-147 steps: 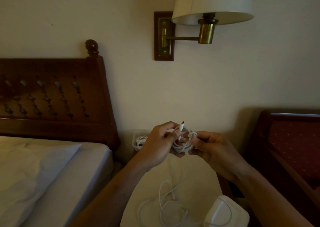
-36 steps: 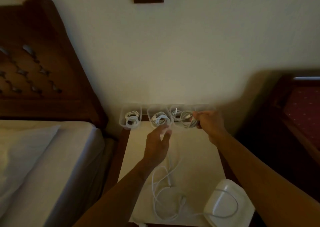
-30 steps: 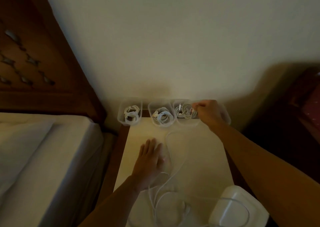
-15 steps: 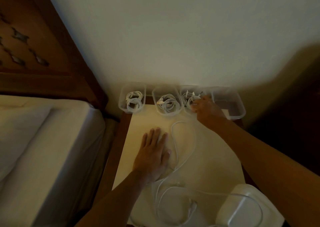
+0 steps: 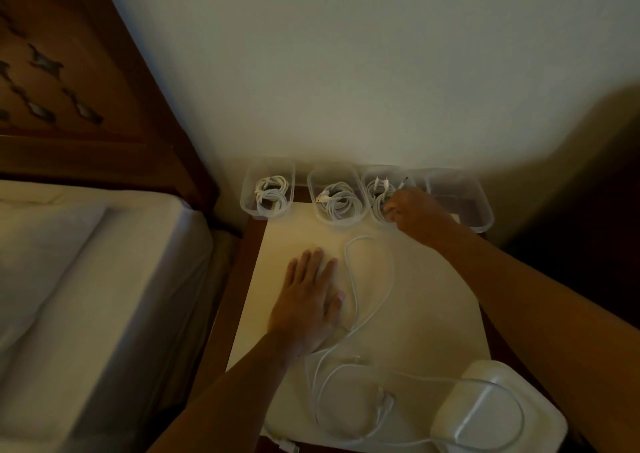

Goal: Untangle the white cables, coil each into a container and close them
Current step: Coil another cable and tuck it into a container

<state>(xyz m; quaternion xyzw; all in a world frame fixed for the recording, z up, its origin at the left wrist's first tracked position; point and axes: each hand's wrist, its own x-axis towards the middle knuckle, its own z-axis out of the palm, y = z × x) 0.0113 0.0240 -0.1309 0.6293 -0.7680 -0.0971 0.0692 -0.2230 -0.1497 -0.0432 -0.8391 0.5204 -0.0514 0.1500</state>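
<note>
Clearly the step in hand is seating a coil. At the upper centre of the frame the right hand (image 5: 417, 215) reaches into the third clear plastic container (image 5: 388, 167) of a row of four along the wall. Its fingers are curled down onto the coiled white cable (image 5: 379, 194) inside. Whether that grip pinches a strand or only presses on the turns I cannot tell, since the fingertips are lost in the dim light.

Two metal-tipped plug ends (image 5: 403, 183) stick up at the far rim, so the coil probably does not sit low enough for a lid. To do this well, I would push the turns flat to the bottom and tuck both ends under a loop. The grip should ease off slowly, because springy cable tends to lift again.

The left hand (image 5: 308, 303) lies flat on the cream counter (image 5: 433, 297) at mid frame. Its fingers are straight and slightly spread, just left of the loose white cable (image 5: 382, 397). It could better steady the light container's near wall.

The leftmost clear container (image 5: 249, 207) and the second clear container (image 5: 332, 222) each hold a coil. The fourth clear container (image 5: 485, 198), at the right end, looks empty. The loose cable trails to the lower right over a stack of white lids (image 5: 547, 428).
</note>
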